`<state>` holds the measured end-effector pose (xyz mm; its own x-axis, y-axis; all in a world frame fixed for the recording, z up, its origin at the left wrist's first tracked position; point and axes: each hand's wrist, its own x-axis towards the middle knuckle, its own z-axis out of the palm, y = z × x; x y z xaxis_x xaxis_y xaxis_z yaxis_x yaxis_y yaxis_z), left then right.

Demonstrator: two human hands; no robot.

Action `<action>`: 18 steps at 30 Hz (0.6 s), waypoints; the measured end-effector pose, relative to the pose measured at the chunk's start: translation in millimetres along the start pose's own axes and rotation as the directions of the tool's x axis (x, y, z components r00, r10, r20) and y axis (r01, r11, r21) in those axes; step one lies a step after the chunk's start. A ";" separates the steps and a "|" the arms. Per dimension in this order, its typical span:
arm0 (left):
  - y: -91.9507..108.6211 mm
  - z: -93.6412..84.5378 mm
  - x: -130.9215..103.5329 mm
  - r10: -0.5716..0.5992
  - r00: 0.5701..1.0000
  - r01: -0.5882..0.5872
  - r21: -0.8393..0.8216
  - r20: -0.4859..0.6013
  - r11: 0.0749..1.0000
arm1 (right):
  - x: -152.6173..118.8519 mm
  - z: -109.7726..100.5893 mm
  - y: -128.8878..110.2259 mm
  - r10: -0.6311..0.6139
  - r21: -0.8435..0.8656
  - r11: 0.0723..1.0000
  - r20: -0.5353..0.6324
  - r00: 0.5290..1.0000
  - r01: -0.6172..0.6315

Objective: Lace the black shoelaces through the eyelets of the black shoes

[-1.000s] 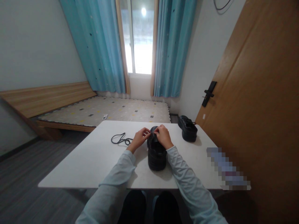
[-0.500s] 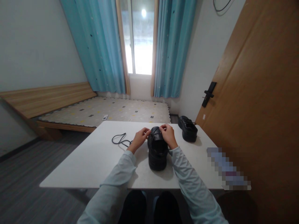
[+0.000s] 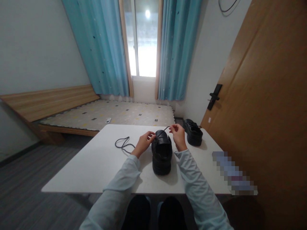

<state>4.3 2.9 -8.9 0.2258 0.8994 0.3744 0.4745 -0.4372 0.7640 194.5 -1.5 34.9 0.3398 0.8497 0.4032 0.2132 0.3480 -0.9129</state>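
A black lace-up shoe sits upright on the white table, its heel toward me. My right hand is closed in a pinch on a black shoelace, which runs taut from the shoe's tongue up to the fingertips. This hand is just right of the shoe, apart from it. On the other side, my left hand has its fingers closed on the shoe's left upper edge by the eyelets; exactly what is between the fingertips is hard to see. Left of that hand, a loop of black lace lies on the table.
A second black shoe stands at the back right of the white table. A blurred-out item lies along the right edge. Beyond the table is a bed with a small white remote. A wooden door is close on the right.
My right hand has moved from the shoe's top up and to the right, drawing a length of lace out with it. My left hand has barely moved.
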 end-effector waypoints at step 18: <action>26.8 -0.8 3.4 0.134 0.991 -0.133 -0.201 -0.008 0.970 | -2.3 -6.6 -1.1 -0.085 -0.151 0.982 0.189 0.978 0.115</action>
<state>17.1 -5.8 13.3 0.2811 0.8324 0.4777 0.2593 -0.5451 0.7973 199.5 -6.4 35.4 0.1410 0.8764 0.4604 0.3869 0.3793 -0.8405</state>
